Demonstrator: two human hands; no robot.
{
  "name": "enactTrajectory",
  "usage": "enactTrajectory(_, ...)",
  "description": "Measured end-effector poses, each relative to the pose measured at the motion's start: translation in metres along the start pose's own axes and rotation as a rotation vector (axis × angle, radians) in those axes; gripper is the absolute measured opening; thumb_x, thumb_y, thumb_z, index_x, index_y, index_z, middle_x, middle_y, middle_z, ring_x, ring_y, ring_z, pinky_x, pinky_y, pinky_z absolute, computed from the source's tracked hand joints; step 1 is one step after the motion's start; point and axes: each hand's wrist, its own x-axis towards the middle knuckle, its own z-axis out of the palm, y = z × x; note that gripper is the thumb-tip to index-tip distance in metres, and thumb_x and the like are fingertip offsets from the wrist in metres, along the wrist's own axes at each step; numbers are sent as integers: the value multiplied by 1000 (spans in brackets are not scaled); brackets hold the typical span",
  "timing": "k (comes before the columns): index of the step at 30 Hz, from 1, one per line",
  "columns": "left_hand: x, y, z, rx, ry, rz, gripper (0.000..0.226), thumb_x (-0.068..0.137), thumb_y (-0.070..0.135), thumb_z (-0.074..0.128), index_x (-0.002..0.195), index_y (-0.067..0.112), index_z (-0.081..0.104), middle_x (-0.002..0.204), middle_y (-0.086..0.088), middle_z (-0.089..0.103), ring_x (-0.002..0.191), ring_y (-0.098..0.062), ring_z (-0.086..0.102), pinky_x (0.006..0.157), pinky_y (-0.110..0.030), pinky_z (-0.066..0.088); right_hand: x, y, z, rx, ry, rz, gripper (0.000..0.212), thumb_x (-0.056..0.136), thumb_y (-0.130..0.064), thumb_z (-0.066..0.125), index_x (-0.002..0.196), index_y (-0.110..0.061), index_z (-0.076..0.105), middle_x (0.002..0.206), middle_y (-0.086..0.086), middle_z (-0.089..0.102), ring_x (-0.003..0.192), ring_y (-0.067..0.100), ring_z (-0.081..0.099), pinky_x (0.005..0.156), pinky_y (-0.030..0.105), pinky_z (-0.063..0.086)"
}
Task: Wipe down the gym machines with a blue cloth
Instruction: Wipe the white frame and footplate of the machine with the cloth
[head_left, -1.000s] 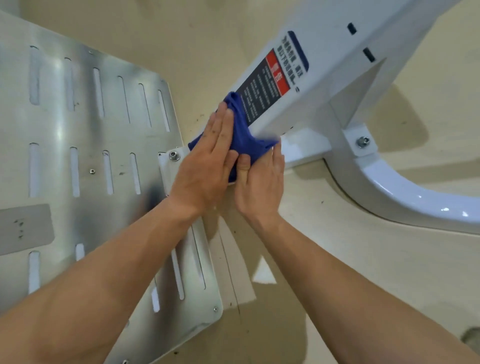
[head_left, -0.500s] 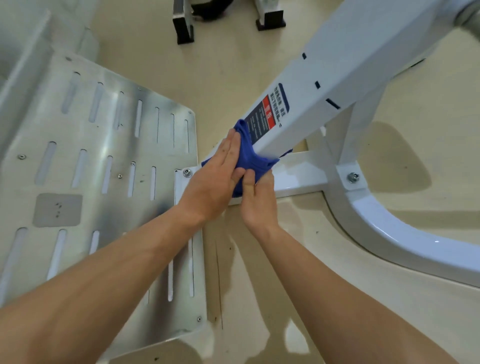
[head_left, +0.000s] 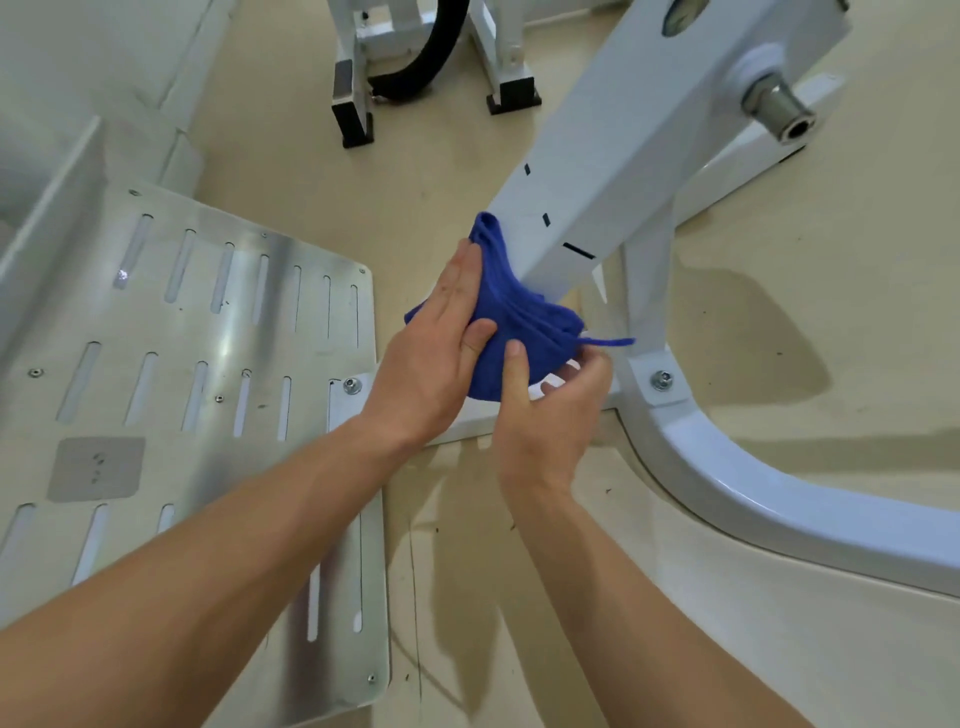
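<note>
The left grip (head_left: 436, 358) lies flat, fingers straight, pressing the blue cloth (head_left: 519, 322) against the lower end of the slanted white beam (head_left: 623, 156); the right grip (head_left: 550, 410) is clamped on the cloth from below, thumb on top, fingers curled under. A round sticker (head_left: 675, 20) higher up is unreadable

Beige floor (head_left: 779, 597) with a few dark specks and soft shadows. At left, a slotted shiny metal plate (head_left: 166, 327) lies flat, screws at its corners, with a dull grey patch (head_left: 96, 468) on it. At top, a white frame on two black feet (head_left: 356, 122), with a black hose (head_left: 415, 62) curving between them. White ledge (head_left: 78, 78) at upper left.
</note>
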Motion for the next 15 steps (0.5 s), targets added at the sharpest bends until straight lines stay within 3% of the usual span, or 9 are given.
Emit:
enactTrajectory(4,-8,-10,1,-59,6,-33,62,102,27,44,156,33,13,160,10,29,142,-12,36,113,-36,36,-9,-2,-2,6,94,9,50,86,-36,72,124,-19,44,122,-7,45,107,9,53,91,36,51)
enactTrajectory(8,-12,-11,-5,-150,37,-107,64,98,27,57,154,32,27,155,13,37,139,-4,38,113,-28,34,-13,-1,-4,-118,180,42,47,87,-41,70,119,-16,45,119,-6,44,108,15,47,97,36,44)
enactTrajectory(11,-9,-7,-8,-171,62,-113,64,94,24,63,151,30,34,153,14,41,138,0,39,113,-25,34,-10,-9,1,3,-35,89,20,98,-34,56,114,-21,58,111,-12,61,103,5,59,92,30,51)
enactTrajectory(15,-6,1,-11,-191,23,-102,54,103,27,47,154,32,29,154,13,38,139,-3,39,113,-26,32,5,-19,9,9,-262,67,26,107,-34,36,111,-23,59,93,-15,67,85,-7,61,74,12,45)
